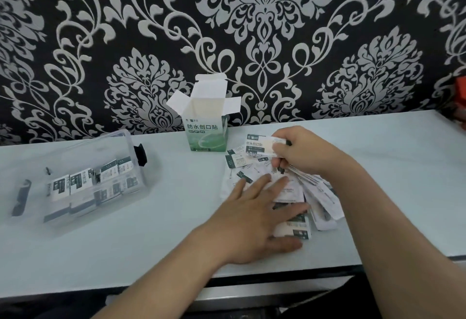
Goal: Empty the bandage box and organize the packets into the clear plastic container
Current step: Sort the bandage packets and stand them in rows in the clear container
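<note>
The green and white bandage box stands upright at the back of the table with its top flaps open. To its right lies a loose pile of white bandage packets. My right hand pinches a small stack of packets above the pile's far end. My left hand lies flat with fingers spread, pressing on the near part of the pile. The clear plastic container sits at the left with several packets standing in rows inside it.
The container has black clasps, one on its right side and one at the left. The pale table ends at a front edge below my arms. A patterned wall rises behind. Something red shows at the far right.
</note>
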`<control>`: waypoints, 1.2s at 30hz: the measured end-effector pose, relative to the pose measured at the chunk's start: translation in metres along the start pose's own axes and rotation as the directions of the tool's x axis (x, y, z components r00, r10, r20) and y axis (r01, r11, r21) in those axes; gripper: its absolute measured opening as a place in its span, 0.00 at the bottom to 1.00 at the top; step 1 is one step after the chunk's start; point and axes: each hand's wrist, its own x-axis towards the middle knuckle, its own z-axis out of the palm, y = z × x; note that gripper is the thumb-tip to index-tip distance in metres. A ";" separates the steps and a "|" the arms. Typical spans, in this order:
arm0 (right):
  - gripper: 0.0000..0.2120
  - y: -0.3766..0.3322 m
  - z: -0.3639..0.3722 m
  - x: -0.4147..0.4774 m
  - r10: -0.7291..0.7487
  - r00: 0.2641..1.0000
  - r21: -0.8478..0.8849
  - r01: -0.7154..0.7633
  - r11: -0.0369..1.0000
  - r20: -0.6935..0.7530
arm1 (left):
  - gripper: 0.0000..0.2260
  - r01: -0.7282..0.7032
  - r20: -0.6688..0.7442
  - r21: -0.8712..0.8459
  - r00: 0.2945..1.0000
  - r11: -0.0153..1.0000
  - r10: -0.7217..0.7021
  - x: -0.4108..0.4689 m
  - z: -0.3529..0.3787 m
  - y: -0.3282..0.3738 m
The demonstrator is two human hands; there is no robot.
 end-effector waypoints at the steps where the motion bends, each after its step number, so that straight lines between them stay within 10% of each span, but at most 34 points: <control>1: 0.10 0.001 0.000 0.000 0.013 1.000 -0.008 -0.013 1.000 0.012 | 0.27 0.011 -0.012 0.019 1.000 1.000 -0.011 0.000 0.002 -0.007; 14: 0.09 -0.008 0.014 0.002 0.003 0.994 -0.183 0.016 0.983 0.106 | 0.16 0.248 -0.179 -0.335 0.931 0.909 -0.320 -0.044 -0.019 -0.063; 25: 0.12 -0.037 0.038 0.001 -0.016 0.975 0.167 -0.022 0.986 0.220 | 0.07 0.174 -0.318 -0.744 0.757 0.645 -0.571 -0.060 -0.043 -0.077; 30: 0.13 -0.055 0.056 -0.004 0.012 0.935 0.448 -0.181 0.876 0.354 | 0.06 0.240 -0.543 -0.559 0.617 0.794 -0.569 -0.056 -0.039 -0.082; 36: 0.21 -0.059 0.060 -0.002 -0.096 0.931 0.554 -0.125 0.823 0.353 | 0.13 0.175 -0.559 -0.428 0.720 0.887 -0.412 -0.053 -0.031 -0.078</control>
